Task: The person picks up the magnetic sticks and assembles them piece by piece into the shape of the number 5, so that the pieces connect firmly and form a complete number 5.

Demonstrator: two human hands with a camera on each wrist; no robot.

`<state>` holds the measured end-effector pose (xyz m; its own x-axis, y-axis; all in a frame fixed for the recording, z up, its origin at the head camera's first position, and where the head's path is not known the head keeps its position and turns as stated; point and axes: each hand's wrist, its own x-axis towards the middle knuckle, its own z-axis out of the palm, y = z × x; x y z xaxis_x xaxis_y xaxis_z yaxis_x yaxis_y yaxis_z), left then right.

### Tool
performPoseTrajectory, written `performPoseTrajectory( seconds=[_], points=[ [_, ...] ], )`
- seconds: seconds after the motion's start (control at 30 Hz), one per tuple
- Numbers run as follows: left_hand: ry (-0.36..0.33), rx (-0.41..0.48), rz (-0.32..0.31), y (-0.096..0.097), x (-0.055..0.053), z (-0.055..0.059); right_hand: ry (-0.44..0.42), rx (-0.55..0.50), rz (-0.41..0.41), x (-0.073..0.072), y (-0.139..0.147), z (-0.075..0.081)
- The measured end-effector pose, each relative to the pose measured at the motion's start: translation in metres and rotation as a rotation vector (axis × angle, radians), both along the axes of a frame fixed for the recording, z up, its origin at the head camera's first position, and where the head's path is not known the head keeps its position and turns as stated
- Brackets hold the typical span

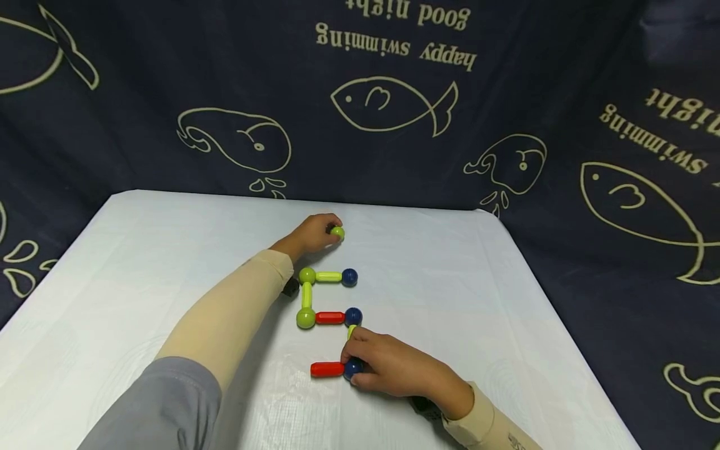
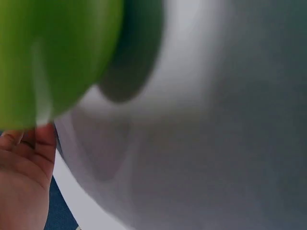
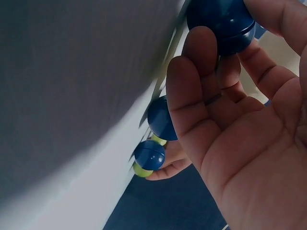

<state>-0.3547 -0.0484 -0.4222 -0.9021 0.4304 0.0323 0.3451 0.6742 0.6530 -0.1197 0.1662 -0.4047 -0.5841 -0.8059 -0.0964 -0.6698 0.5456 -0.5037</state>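
At the far part of the table, my left hand holds a lime-green ball at its fingertips. In the left wrist view, a large blurred green ball hides the fingertips of that hand. Closer to me, my right hand pinches a dark blue ball between thumb and fingers, as the right wrist view also shows with the blue ball. A red rod sticks out leftward from this ball. Behind the fingers, a green rod is partly hidden.
A zigzag of joined pieces lies between the hands: a blue ball, a red rod, a green ball, a green rod, another green ball, a green rod and a blue ball. White cloth covers the table.
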Motion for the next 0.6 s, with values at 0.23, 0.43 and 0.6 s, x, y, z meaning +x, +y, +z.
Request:
performPoseTrajectory(
  seconds=[0.23, 0.43, 0.6],
  points=[
    [-0.077, 0.032, -0.005, -0.017, 0.020, 0.005, 0.001, -0.011, 0.021, 0.002, -0.002, 0.000],
    [-0.080, 0.091, -0.041, -0.029, 0.043, 0.025, 0.029, 0.002, 0.006, 0.002, -0.001, 0.001],
    [-0.117, 0.131, -0.067, -0.041, 0.063, 0.033, 0.010, 0.008, -0.010, 0.002, 0.000, 0.003]
  ],
)
